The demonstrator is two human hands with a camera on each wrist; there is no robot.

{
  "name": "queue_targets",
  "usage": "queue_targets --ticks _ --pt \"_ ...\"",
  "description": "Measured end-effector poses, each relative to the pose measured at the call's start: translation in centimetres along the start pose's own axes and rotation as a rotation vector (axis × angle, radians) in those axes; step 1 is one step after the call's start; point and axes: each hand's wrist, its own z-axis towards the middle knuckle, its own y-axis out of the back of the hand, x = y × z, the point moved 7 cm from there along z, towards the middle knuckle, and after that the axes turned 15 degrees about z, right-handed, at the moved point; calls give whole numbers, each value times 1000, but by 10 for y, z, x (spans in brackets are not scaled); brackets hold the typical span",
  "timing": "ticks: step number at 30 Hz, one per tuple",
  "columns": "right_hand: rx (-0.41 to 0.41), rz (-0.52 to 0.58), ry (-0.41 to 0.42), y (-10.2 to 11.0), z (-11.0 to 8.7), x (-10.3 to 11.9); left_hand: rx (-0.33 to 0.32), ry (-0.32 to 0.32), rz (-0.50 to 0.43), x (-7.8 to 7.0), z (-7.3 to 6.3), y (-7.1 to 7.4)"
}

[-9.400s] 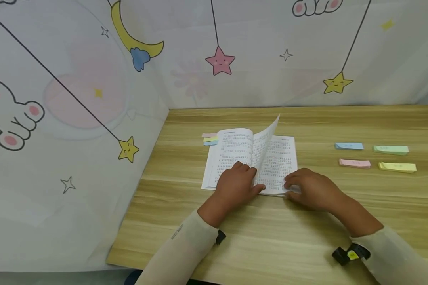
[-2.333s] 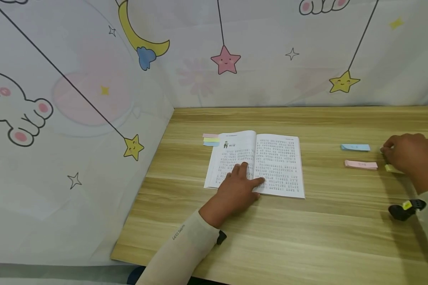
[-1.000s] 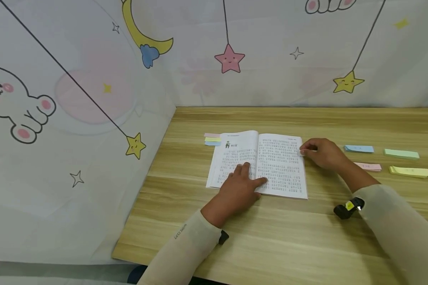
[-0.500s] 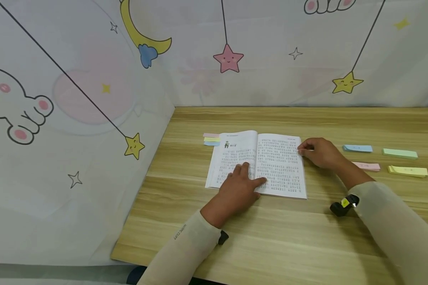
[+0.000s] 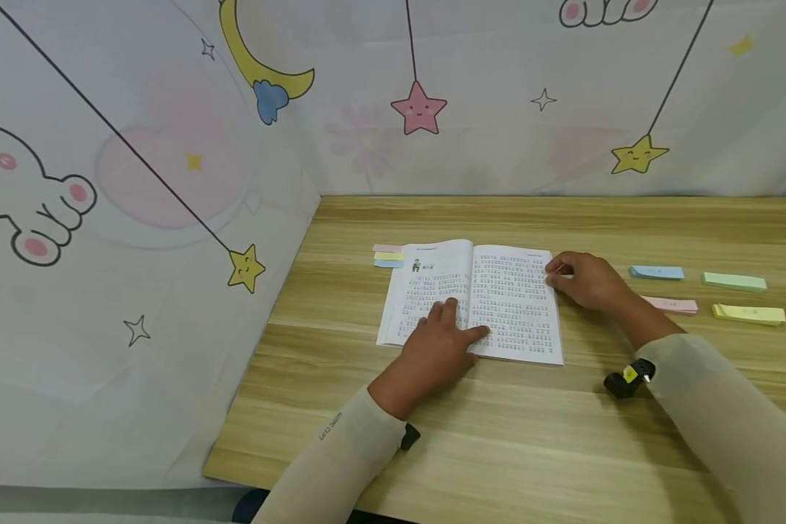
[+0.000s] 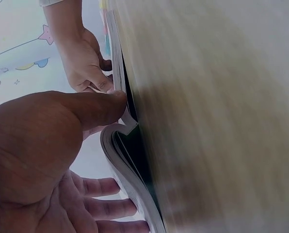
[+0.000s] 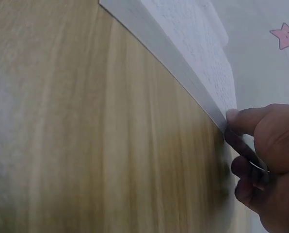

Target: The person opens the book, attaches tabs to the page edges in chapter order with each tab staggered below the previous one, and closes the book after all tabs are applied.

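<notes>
An open book (image 5: 512, 309) with printed pages lies on the wooden table. My left hand (image 5: 434, 343) rests on it with spread fingers. In the left wrist view, its thumb (image 6: 98, 108) presses the book's near edge beside the spine. At the upper right edge of the right page, my right hand (image 5: 588, 281) pinches with thumb and index finger. A thin pale strip, seemingly a sticky note (image 7: 259, 166), shows among its fingers in the right wrist view; most of it is hidden. Pink, yellow and blue sticky tabs (image 5: 388, 256) stick out from the book's left edge.
Right of the book lie a blue pad (image 5: 657, 273), a green pad (image 5: 735, 282), a pink pad (image 5: 675, 305) partly behind the right forearm, and a yellow pad (image 5: 749, 314) of sticky notes. A printed cloth backdrop (image 5: 485, 160) borders the table (image 5: 498, 444).
A lifted page was turned and the book now lies flat. My right hand went to the green pad, then came back to the right page's edge. My left hand stayed on the book.
</notes>
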Motion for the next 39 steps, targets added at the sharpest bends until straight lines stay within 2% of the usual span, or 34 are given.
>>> queue_targets --ticks 7,13,16,23,26,30,34,39 --pt "-67 -249 140 4 -12 17 -3 -8 -7 -2 2 0" --pt "-34 -325 110 0 -26 20 -12 -10 -5 -4 4 2" --pt "-28 -338 120 -3 -38 20 -9 -9 -2 -4 5 3" --pt "-65 -324 238 -12 -70 33 4 -7 2 -5 8 3" --pt "-43 -318 321 -20 -86 40 7 -5 -11 -5 7 3" --pt "27 -340 436 -35 -110 49 -16 7 -32 -6 7 3" --pt "63 -335 453 -45 -125 54 -48 35 -29 -8 10 2" --pt "45 -318 479 -46 -129 56 -68 52 -9 -11 11 3"
